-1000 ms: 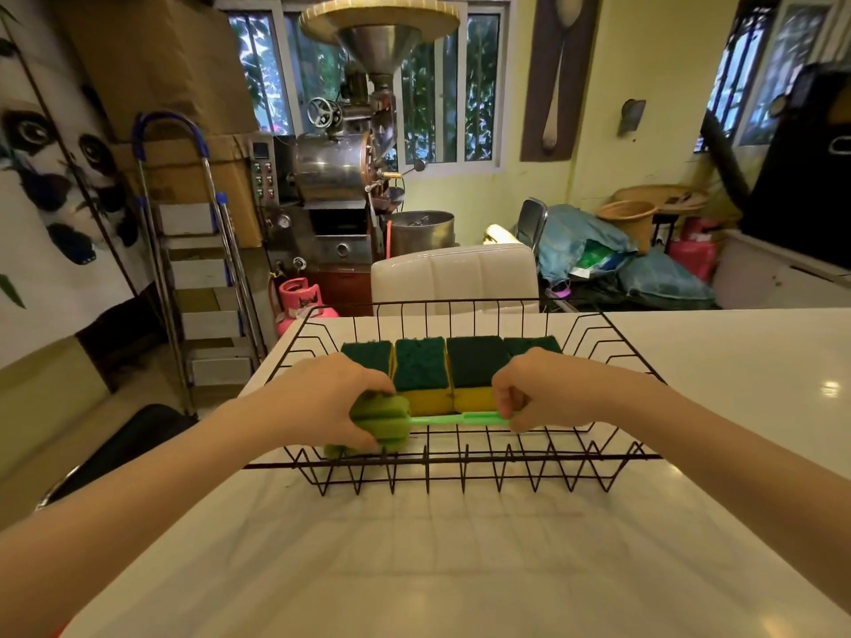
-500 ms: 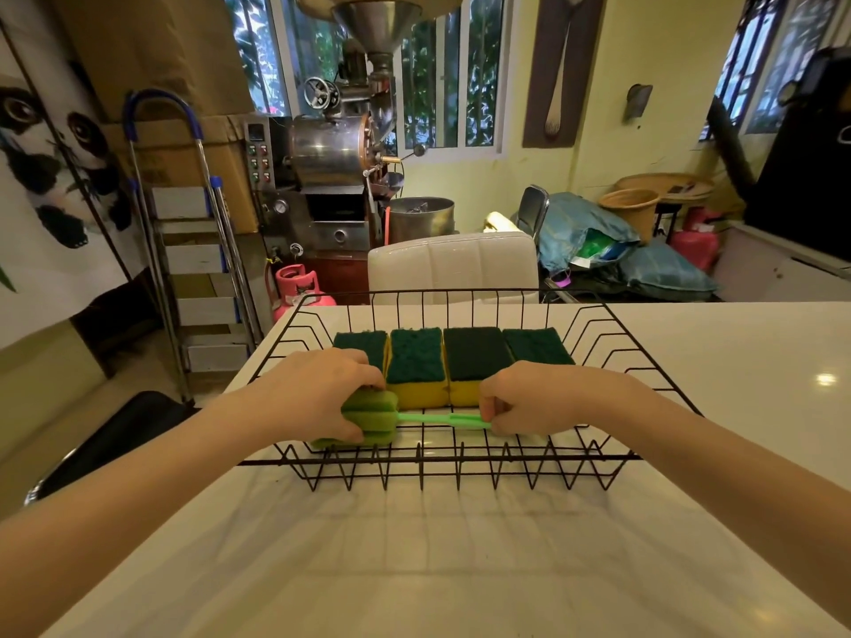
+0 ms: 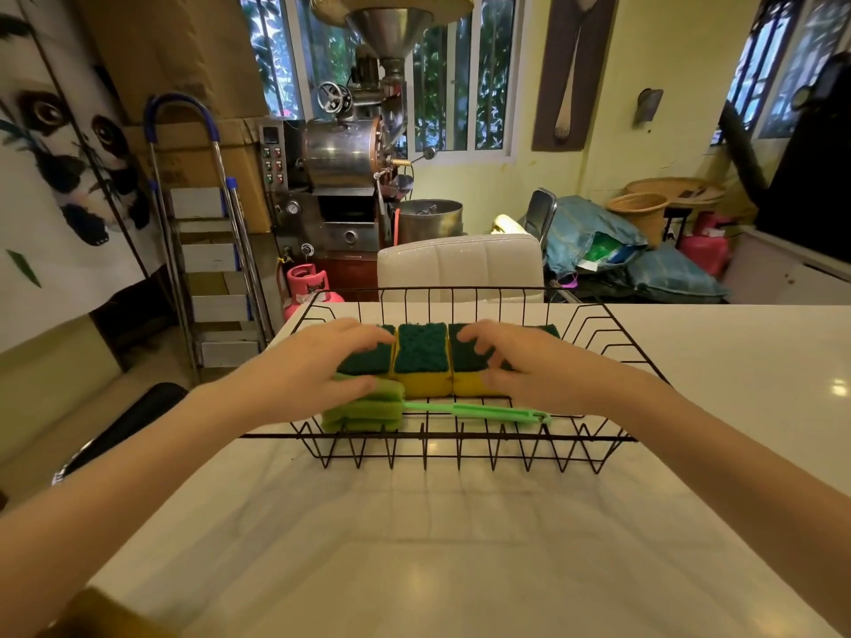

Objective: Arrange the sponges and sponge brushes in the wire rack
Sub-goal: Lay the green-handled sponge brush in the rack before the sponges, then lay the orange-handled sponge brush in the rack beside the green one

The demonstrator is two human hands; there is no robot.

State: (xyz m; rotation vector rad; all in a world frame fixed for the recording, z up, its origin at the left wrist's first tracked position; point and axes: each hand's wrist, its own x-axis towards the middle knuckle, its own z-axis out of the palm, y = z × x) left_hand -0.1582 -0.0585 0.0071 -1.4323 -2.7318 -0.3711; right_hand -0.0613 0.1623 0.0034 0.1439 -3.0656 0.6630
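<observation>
A black wire rack (image 3: pixel 460 438) stands on the white table. Inside it, a row of yellow sponges with dark green scouring tops (image 3: pixel 421 356) lies side by side. In front of them a light green sponge brush (image 3: pixel 368 409) lies flat, its thin handle (image 3: pixel 488 413) pointing right. My left hand (image 3: pixel 317 370) rests over the leftmost sponge with fingers spread, its thumb near the brush head. My right hand (image 3: pixel 529 366) lies over the sponges on the right, fingers apart. Neither hand grips anything. The rightmost sponges are partly hidden.
The white table (image 3: pixel 442 545) stretches toward me and to the right. Behind it stands a white padded chair (image 3: pixel 460 264), a metal roasting machine (image 3: pixel 354 168) and a step ladder (image 3: pixel 207 250) at the left. Bags and baskets sit at the back right.
Both hands have let go of the sponge brush, which now lies in the rack's front. They have moved forward onto the row of sponges.
</observation>
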